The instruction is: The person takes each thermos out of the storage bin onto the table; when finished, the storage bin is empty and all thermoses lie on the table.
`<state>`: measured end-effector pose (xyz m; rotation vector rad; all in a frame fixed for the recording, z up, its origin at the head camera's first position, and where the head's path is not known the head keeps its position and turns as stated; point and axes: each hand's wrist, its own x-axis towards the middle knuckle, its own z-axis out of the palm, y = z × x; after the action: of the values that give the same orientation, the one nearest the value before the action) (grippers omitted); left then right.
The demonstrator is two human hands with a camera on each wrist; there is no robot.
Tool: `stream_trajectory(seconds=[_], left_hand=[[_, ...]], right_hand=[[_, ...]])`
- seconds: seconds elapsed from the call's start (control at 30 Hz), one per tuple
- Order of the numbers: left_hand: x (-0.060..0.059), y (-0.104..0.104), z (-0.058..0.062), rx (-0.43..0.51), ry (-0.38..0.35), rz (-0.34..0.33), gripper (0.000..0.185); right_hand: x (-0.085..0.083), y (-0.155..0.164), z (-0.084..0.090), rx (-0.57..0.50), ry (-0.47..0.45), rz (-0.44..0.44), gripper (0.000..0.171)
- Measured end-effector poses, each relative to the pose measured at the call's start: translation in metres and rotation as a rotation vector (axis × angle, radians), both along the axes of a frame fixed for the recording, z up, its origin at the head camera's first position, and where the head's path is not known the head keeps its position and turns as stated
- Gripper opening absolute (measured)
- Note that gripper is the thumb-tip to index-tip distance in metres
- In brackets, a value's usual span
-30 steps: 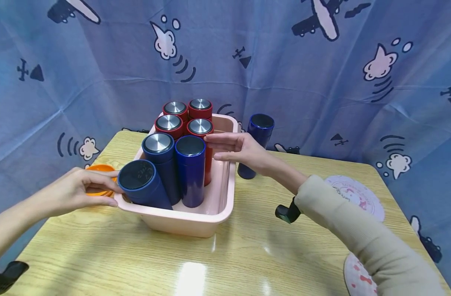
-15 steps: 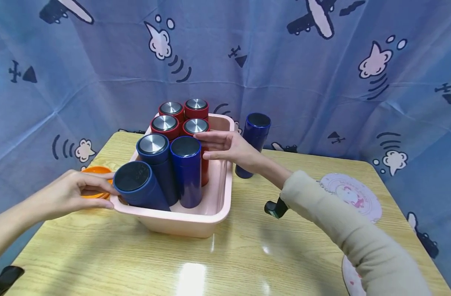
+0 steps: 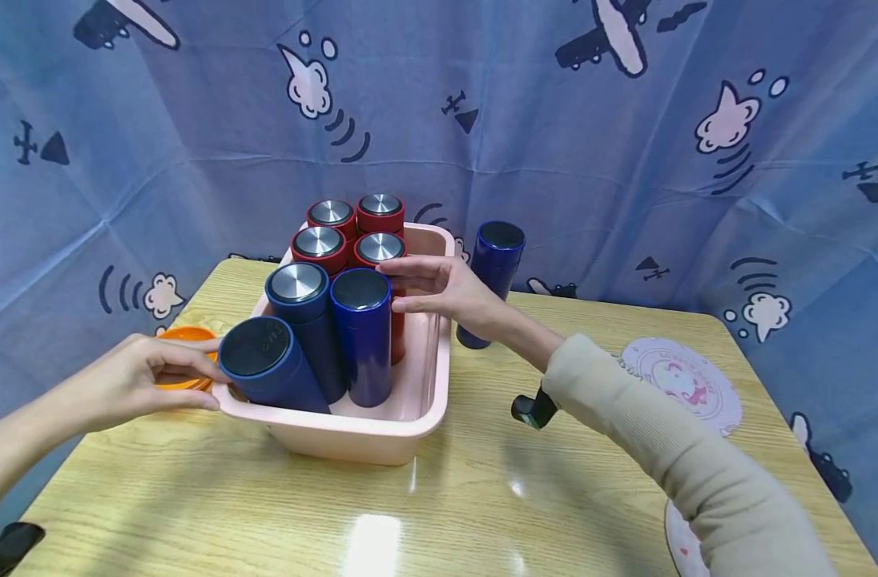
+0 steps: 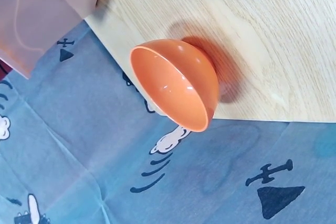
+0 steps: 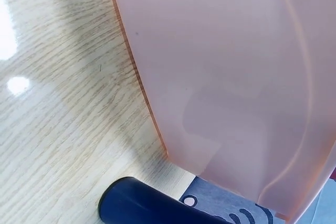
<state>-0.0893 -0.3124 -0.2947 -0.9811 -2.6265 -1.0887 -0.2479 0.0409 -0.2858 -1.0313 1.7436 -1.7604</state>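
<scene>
Looking down, we see the left hand (image 3: 154,370) at a near corner of the tub (image 3: 352,435) — we can't tell if it pinches anything. The right hand (image 3: 446,292) is well apart from it, fingers straight, by a shiny bottle (image 3: 367,344). That one and a leaning bottle (image 3: 266,373) are in the tub.

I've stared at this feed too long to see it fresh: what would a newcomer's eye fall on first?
Probably the pink bin on the table, holding four red bottles at its far end and three blue bottles nearer, the leftmost leaning at the near-left corner. Next might come the right hand over the bin's right side, then the orange bowl left of the bin, beside the left hand.
</scene>
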Motion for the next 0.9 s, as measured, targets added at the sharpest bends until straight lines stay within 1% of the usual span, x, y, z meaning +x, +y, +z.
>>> stream_trajectory(seconds=[0.17,0.3,0.43,0.63,0.73,0.9], left_hand=[[0.0,-0.0003,-0.0003,-0.009,0.006,0.002,0.039],[0.0004,-0.001,-0.0006,0.006,-0.011,-0.001,0.039],[0.0008,-0.0015,-0.001,0.029,-0.029,-0.005,0.039],[-0.0002,-0.0006,-0.0008,0.005,-0.004,-0.004,0.039],[-0.0006,-0.0002,-0.0005,-0.002,0.001,-0.002,0.038],[-0.0001,0.0001,-0.001,0.03,-0.036,-0.01,0.039]], right_hand=[[0.0018,-0.0012,-0.0006,0.003,0.003,-0.006,0.051],[0.0025,-0.0021,-0.0015,0.013,0.007,-0.004,0.053],[0.0028,-0.0018,-0.002,0.045,0.025,-0.015,0.052],[0.0033,-0.0021,-0.0003,0.081,0.038,-0.041,0.05],[0.0045,-0.0036,0.0011,0.098,0.043,-0.065,0.051],[0.0098,-0.0074,0.0026,0.116,0.039,-0.133,0.052]])
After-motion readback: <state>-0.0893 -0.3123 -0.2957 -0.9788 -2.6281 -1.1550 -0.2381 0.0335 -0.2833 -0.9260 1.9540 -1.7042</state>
